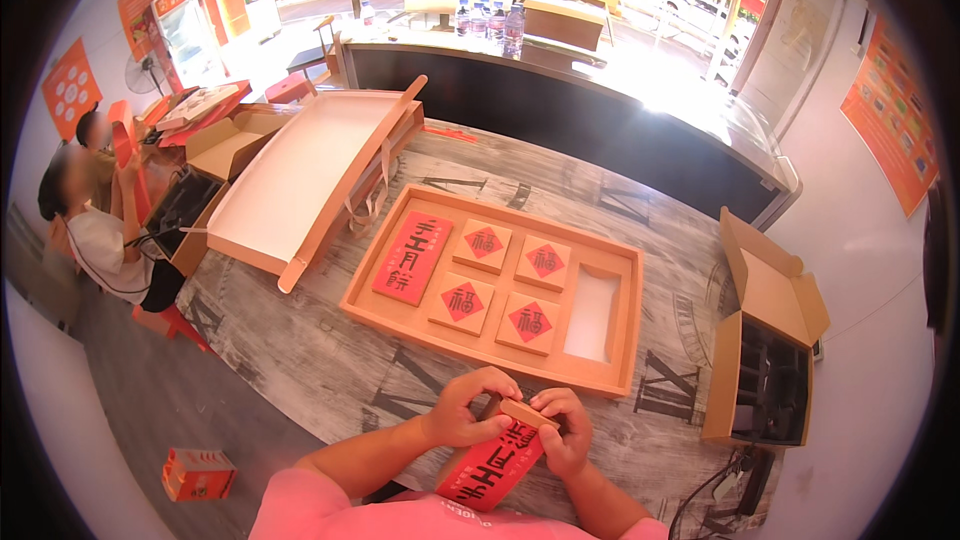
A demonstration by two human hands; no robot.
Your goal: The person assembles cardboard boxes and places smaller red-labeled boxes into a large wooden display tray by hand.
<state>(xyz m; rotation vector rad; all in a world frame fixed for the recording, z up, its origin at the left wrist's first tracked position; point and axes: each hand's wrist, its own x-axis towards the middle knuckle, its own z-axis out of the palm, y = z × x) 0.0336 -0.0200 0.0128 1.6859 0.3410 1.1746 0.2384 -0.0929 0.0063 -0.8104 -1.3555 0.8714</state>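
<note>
Between my two hands, close to my chest, is a long cardboard gift box (pixel 491 469) with a red front that bears dark writing. My left hand (pixel 472 409) grips one side of its far end. My right hand (pixel 562 427) grips the other side, with both sets of fingers at the end flap (pixel 529 412). Beyond them lies a shallow cardboard tray (pixel 487 369). In its left part sits a similar long red box (pixel 412 258). Several small square boxes (pixel 482 245) with red diamond labels fill the middle. At the right, a rectangular cut-out (pixel 591 315) shows a white bottom.
A large carton lid (pixel 315 172) with ribbon lies at the left of the wood-patterned table (pixel 292 345). An open carton (pixel 772 375) with black contents stands at the right edge. Two seated people (pixel 105 225) are at far left. Water bottles (pixel 495 22) stand on the counter ahead.
</note>
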